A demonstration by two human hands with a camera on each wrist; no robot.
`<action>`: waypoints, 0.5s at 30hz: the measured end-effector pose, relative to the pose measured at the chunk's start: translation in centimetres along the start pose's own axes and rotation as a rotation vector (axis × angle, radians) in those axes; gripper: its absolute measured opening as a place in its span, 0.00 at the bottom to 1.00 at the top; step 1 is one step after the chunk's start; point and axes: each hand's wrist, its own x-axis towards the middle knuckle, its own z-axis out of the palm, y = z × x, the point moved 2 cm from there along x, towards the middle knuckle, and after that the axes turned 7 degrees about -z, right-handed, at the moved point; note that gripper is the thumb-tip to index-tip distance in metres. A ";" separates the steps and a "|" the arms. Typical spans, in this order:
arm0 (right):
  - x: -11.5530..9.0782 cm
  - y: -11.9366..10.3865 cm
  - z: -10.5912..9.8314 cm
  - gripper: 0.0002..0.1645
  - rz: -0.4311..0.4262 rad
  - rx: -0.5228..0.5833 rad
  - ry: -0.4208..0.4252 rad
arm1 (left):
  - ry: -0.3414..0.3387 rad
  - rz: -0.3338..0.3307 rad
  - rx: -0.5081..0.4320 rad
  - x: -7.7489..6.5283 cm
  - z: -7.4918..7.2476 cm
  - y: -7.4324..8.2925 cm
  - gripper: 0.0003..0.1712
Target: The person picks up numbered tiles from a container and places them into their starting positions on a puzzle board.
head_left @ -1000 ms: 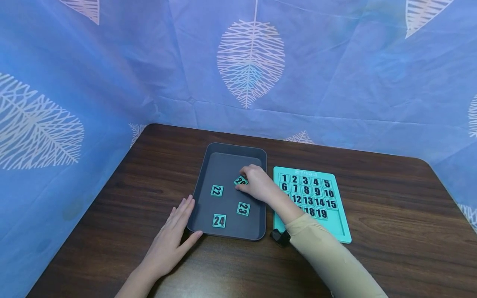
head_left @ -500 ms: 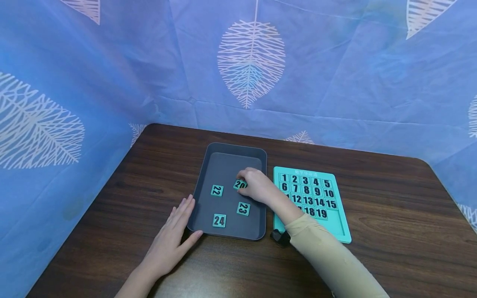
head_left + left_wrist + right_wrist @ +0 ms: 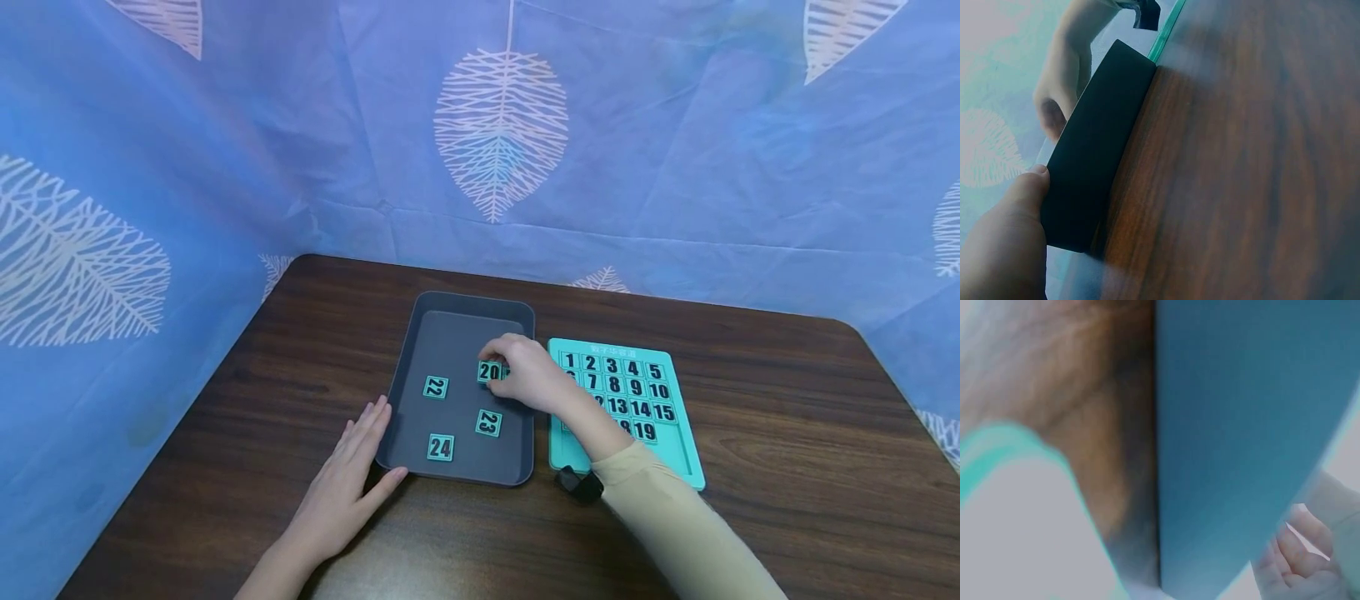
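My right hand (image 3: 527,373) reaches into the dark grey tray (image 3: 463,303), thumb and fingers pinching a turquoise number tile marked 20 (image 3: 489,372). The edge of another tile (image 3: 507,374) shows right beside it, mostly hidden under the hand. Tiles 22 (image 3: 436,387), 23 (image 3: 488,422) and 24 (image 3: 440,447) lie apart in the tray. My left hand (image 3: 337,487) rests with straight fingers at the tray's near left corner; in the left wrist view its thumb (image 3: 1025,190) touches the tray wall (image 3: 1097,150). Curled fingers (image 3: 1300,553) appear beyond the tray in the right wrist view.
A turquoise number puzzle board (image 3: 678,462) stands just right of the tray, with rows of tiles up to 19 and partly covered by the right forearm. A black wrist device (image 3: 580,485) hangs beside the board's near edge. The wooden table (image 3: 787,400) extends to the right.
Tile 20 has turned from slanted to straight and slid slightly right under my right hand. The edge of another tile now shows beside it. My left hand stays in place.
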 end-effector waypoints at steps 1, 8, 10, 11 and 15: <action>-0.3 0.0 -0.4 0.20 0.006 0.001 0.007 | 0.001 -0.001 0.000 0.0 0.0 0.0 0.44; -3.4 1.2 -3.3 0.20 0.043 -0.011 0.055 | 0.009 0.004 -0.014 -0.1 0.0 0.0 0.44; -4.5 1.8 -4.0 0.20 0.056 -0.016 0.066 | 0.010 0.007 -0.015 -0.1 0.0 0.0 0.44; -5.1 2.2 -4.3 0.20 0.062 -0.018 0.069 | 0.012 0.008 -0.016 -0.1 0.0 0.0 0.44; -7.4 3.6 -5.2 0.20 0.082 -0.041 0.056 | 0.012 0.010 -0.019 -0.2 0.0 0.0 0.44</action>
